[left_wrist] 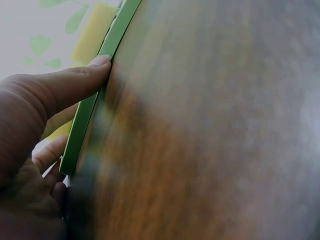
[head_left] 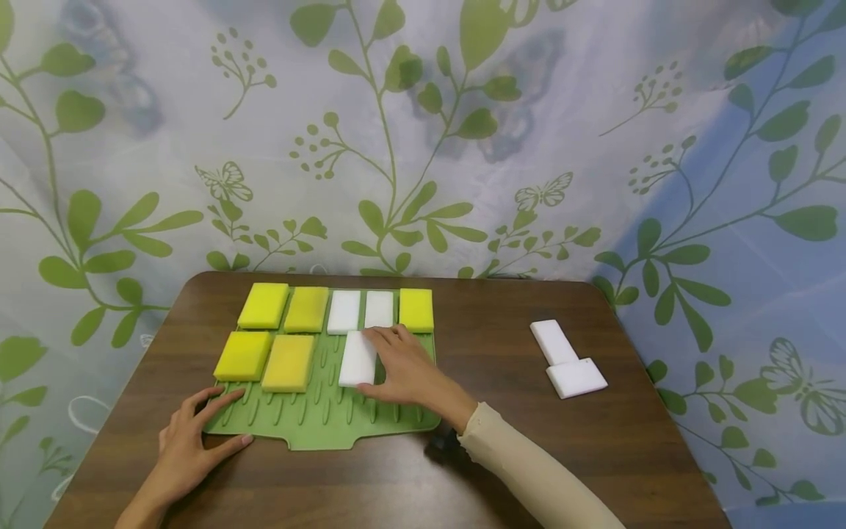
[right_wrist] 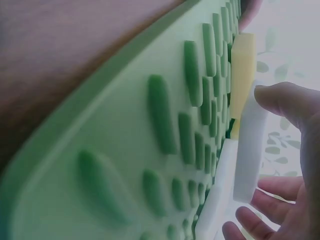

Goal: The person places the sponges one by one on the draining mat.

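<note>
My right hand [head_left: 411, 371] pinches a white sponge block [head_left: 357, 360] between thumb and fingertips, over the middle of a green ridged mat [head_left: 322, 436]. In the right wrist view the held block [right_wrist: 250, 150] stands off the mat's ridges, thumb on one end and fingers at the other. At the mat's front left corner rests my left hand [head_left: 187, 443], fingers spread; the left wrist view has its thumb [left_wrist: 82, 82] touching the mat's edge. Yellow sponges [head_left: 263, 306] and two white blocks [head_left: 344, 311] line the back row. Nearer on the left lie two more yellow sponges [head_left: 288, 363].
Two more white blocks [head_left: 577, 378] lie on the brown wooden table [head_left: 489, 338] right of the mat, one overlapping or touching the other. A small dark object [head_left: 444, 447] sits under the right wrist. Behind the table hangs a leaf-patterned curtain [head_left: 423, 147].
</note>
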Motion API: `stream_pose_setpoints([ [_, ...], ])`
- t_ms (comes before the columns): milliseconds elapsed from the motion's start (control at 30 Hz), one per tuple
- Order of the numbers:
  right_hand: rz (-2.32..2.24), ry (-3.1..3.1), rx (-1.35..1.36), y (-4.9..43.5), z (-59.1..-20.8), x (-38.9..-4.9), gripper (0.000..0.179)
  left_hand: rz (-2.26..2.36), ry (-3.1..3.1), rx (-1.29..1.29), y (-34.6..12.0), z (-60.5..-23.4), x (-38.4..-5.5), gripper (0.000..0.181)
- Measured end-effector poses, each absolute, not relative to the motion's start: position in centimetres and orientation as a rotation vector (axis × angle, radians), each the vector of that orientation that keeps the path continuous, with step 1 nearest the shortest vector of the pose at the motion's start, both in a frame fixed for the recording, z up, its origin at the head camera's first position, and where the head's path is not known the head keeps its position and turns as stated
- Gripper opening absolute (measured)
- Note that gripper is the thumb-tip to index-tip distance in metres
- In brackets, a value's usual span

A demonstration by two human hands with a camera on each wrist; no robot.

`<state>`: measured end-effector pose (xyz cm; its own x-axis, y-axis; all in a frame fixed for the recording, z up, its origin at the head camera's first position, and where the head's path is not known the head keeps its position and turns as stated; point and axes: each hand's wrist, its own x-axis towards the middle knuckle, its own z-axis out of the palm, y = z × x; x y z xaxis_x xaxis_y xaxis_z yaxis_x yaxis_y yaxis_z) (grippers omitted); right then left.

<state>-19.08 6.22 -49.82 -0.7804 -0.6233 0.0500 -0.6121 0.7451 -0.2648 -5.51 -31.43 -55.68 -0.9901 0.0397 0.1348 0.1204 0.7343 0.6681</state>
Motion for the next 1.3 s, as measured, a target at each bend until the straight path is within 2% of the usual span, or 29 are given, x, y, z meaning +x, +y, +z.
stream_pose_setpoints([
  [500,-0.282,2.831,-1.086,2.7,-50.5,-20.4,0.094,-1.095,-2.825,-0.120,-31.4,-55.5,-5.6,0.076],
  [1300,-0.272,2.809,-1.093,1.8,-51.1,-20.3,0.093,-1.078,-2.836,-0.111,-31.5,-55.8,-5.5,0.078],
])
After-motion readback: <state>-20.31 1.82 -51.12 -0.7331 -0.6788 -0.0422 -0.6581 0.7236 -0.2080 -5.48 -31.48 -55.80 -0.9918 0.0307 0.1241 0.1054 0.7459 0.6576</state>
